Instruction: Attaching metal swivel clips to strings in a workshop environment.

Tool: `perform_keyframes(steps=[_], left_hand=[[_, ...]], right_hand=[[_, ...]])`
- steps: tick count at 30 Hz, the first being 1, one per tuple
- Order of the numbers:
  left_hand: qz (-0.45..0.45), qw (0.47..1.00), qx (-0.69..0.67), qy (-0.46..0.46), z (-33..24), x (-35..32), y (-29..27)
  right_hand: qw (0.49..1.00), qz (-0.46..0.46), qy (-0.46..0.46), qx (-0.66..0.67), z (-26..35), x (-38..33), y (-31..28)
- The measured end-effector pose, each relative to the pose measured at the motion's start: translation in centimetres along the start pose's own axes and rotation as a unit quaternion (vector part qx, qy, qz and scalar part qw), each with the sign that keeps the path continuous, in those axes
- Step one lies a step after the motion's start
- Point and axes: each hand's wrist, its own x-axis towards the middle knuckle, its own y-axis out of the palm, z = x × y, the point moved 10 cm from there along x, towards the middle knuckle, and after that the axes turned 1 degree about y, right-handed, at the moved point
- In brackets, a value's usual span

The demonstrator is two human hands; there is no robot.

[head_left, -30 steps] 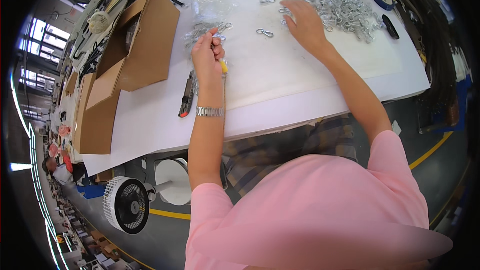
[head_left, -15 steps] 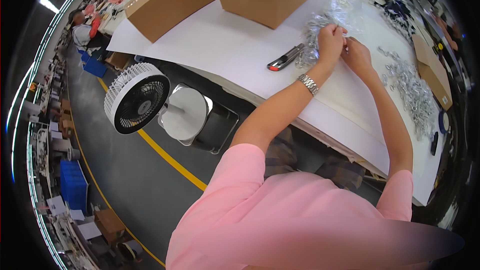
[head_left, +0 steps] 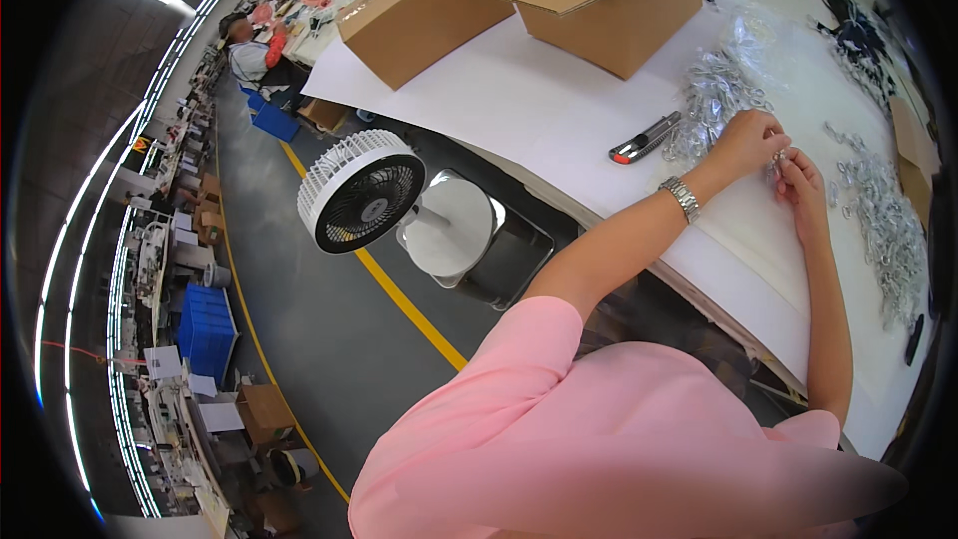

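My left hand [head_left: 746, 144], below a wrist with a silver watch [head_left: 680, 200], is closed with its fingertips on a small shiny metal piece [head_left: 776, 166]. My right hand [head_left: 802, 186] meets it there, its fingers pinched on the same piece, which is too small to name exactly. To the left of the hands lies a heap of silver metal pieces [head_left: 714, 100], with clear plastic bags [head_left: 750, 40] behind it. A second, looser pile of similar pieces [head_left: 886, 230] spreads to the right. A utility knife [head_left: 646, 138] with a red end rests left of the first heap.
Two cardboard boxes stand at the back: an upright one [head_left: 424, 15] and one with open flaps [head_left: 599, 35] holding a clear bag. Black cords [head_left: 856, 35] lie at the far right. A white fan [head_left: 361, 195] stands beside the table's left edge. A person [head_left: 254, 58] sits farther off.
My view has turned, shifting the scene to the right. Both hands have come a little nearer to me, away from the left heap, and the small metal piece now shows between them.
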Motion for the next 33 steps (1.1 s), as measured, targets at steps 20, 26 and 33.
perform_keyframes(steps=[20,26,33], left_hand=[[0.049,0.987,-0.049,-0.143,-1.3,0.9,-1.0],[0.080,0.979,-0.050,-0.179,-1.1,0.4,-1.0],[0.165,0.949,-0.120,-0.239,-1.7,-0.9,1.9]], right_hand=[[0.995,0.075,0.001,0.061,-0.5,0.2,1.1],[0.983,0.138,0.040,0.116,0.0,0.0,1.4],[0.988,0.121,0.021,0.090,-0.1,-1.6,0.8]])
